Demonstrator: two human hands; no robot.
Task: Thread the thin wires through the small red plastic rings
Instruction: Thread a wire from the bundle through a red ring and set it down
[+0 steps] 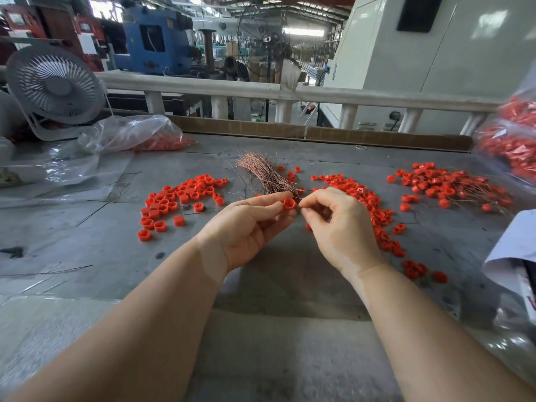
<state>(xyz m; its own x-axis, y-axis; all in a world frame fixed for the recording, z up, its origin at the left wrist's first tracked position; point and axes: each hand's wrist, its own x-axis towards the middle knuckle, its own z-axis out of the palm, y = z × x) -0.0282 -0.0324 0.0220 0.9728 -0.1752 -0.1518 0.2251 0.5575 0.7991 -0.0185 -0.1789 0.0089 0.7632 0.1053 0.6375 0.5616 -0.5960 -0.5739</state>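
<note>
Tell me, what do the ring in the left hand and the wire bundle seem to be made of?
The ring, pinched by the left hand, looks like moulded plastic: uniform bright red, matte. The wire bundle looks like copper, perhaps coated: thin pinkish-brown strands with a slight metallic shine. The exact metal is not certain.

Bright, even daylight comes from the open hall behind the white concrete railing (290, 92), where the far openings blow out to white. Shadows on the grey worktable (275, 285) in front of that railing are faint. Wide-angle distortion bows the railing and stretches the edges; the nearest foreground is soft.
</note>
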